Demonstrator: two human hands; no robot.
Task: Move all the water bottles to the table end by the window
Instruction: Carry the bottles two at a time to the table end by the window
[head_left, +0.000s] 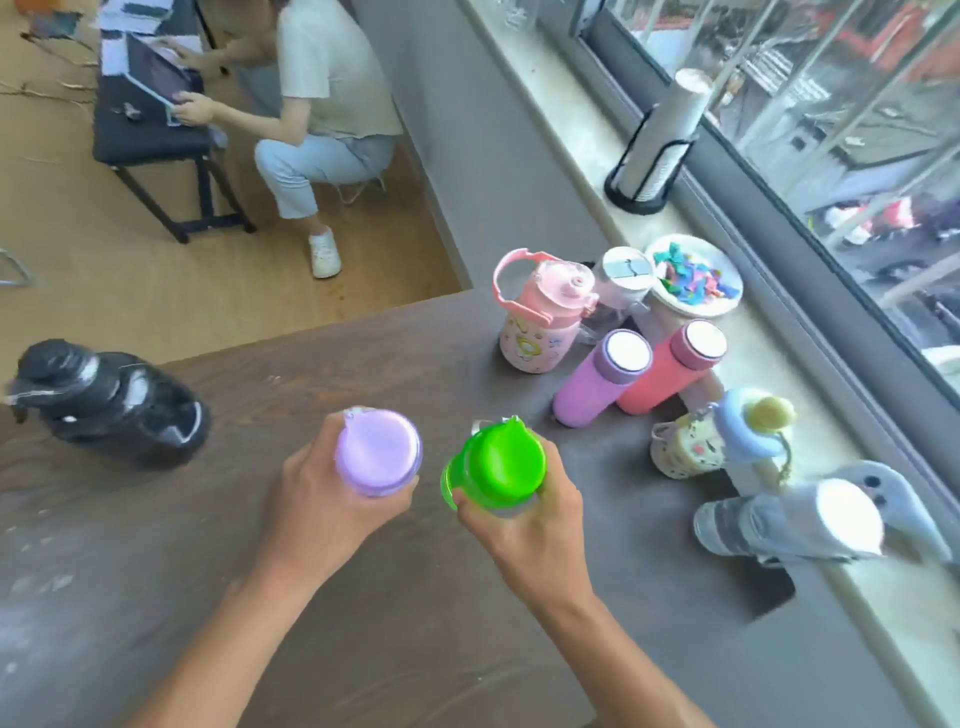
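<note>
My left hand (317, 499) grips a lilac bottle (378, 451) from the side, held upright over the dark wooden table (363, 364). Beside it, my right hand (524, 514) grips a bright green bottle (501, 462). Several bottles stand at the table end by the window: a pink handled bottle (540, 322), a purple one (597, 379), a coral one (670, 369), a cream bottle with a blue cap (696, 441), a grey-blue bottle (795, 519) and a white-lidded one (621, 275). A black bottle (109, 400) stands alone at the table's left edge.
A white plate of coloured scraps (696, 275) and a black holder with stacked paper cups (660, 150) sit on the window ledge. A person sits at a black bench (150, 135) on the floor beyond the table.
</note>
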